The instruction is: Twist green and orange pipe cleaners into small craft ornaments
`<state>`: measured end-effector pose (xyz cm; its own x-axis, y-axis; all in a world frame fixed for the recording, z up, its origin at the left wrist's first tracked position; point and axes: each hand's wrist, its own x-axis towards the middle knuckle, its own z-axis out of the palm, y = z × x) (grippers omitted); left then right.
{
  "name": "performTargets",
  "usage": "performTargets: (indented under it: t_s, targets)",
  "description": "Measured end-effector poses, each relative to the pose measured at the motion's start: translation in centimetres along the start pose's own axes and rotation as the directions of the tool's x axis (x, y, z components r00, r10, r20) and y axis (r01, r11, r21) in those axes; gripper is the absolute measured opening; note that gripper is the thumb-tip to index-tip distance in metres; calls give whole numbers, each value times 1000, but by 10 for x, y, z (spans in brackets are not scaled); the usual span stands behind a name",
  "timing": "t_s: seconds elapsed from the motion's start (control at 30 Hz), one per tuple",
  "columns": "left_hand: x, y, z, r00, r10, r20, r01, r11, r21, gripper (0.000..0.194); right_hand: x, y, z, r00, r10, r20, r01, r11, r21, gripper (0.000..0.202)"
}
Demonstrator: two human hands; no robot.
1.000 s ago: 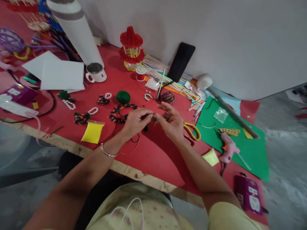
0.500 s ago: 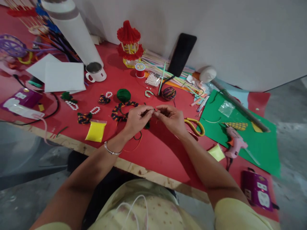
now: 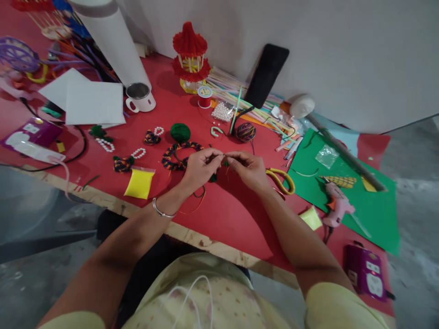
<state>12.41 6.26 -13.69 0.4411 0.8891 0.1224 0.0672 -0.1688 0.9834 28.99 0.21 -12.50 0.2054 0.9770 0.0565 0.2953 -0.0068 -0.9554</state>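
My left hand (image 3: 202, 168) and my right hand (image 3: 248, 170) meet fingertip to fingertip above the red table. Both are closed in a pinch on thin yarn (image 3: 227, 162), its green and orange ends showing by the right fingertips. Just left of my left hand lies a braided ring of multicoloured yarn (image 3: 167, 160), partly hidden behind that hand. A green yarn ball (image 3: 180, 132) rests beyond the ring, and a multicoloured yarn ball (image 3: 246, 131) sits beyond my right hand. Yellow-handled scissors (image 3: 291, 183) lie beside my right wrist.
Pearl beads (image 3: 222, 111), a red thread spool (image 3: 205, 98) and a phone (image 3: 267, 75) stand at the back. To the left are a mug (image 3: 146, 102), yarn pieces with bead loops (image 3: 122, 163) and a yellow packet (image 3: 139, 183). A pink glue gun (image 3: 338, 203) lies on green paper (image 3: 373, 219).
The view has shifted slightly. My hands stay pinched together, with the fingertips a little farther apart, and thin green and orange strands show more clearly below them.
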Motion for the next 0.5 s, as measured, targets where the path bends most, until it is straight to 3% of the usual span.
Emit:
performTargets:
  t_s: [0.3, 0.37, 0.5]
  targets:
    - [2, -7, 0, 1000, -12, 6, 12, 1000, 2, 15, 2, 4, -1, 963, 263, 62, -270, 949, 164, 39]
    - [3, -6, -1, 1000, -29, -1, 29, 1000, 0, 15, 4, 6, -3, 969, 244, 46, -247, 964, 94, 36]
    - [5, -5, -3, 1000, -30, -9, 30, 1000, 10, 16, 4, 5, -7, 995, 94, 22, -91, 991, -103, 39]
